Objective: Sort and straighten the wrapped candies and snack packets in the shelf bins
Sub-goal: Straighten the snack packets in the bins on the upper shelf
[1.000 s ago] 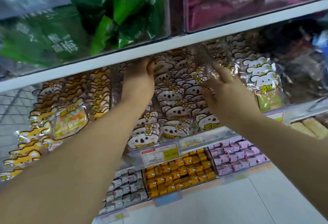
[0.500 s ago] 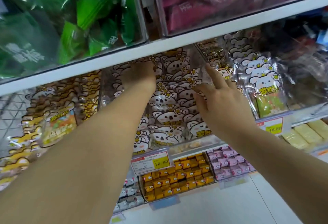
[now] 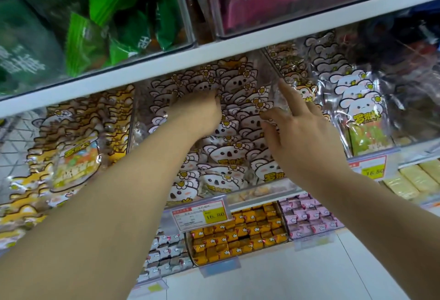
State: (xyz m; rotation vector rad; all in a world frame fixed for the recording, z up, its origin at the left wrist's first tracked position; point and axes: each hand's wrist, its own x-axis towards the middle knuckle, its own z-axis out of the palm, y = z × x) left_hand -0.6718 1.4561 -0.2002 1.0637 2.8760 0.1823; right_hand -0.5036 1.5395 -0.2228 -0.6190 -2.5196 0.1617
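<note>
- Our left hand [image 3: 200,111] is sunk into the middle bin [image 3: 131,119]. Its fingers are buried among the koala packets [image 3: 226,154], so we cannot tell whether it grips one or only presses them.
- Our right hand [image 3: 304,138] holds nothing. Its fingers are spread and mostly straight, the forefinger [image 3: 284,90] pointing up along the clear divider [image 3: 273,78] and the thumb just touching the packets to its left.
- The koala packets lie between our two hands and below the left one. They stand face-out, overlapped in rows that run away from us under the shelf [image 3: 214,57].
- We judge the left hand the nearer for tidying: it is already in the stack, while the right sits at the stack's right edge, by the divider.
- Past the divider, right of our right hand, stand rabbit packets [image 3: 357,114].
- The koala packets carry bold yellow Chinese characters that we cannot read surely.
- Below our left forearm a price tag [image 3: 202,214] reads "16.80". A second tag [image 3: 367,168] below our right wrist seems to show the same figure, partly blurred.
- Under the first tag lie orange candies [image 3: 238,235], their print too small to read.
</note>
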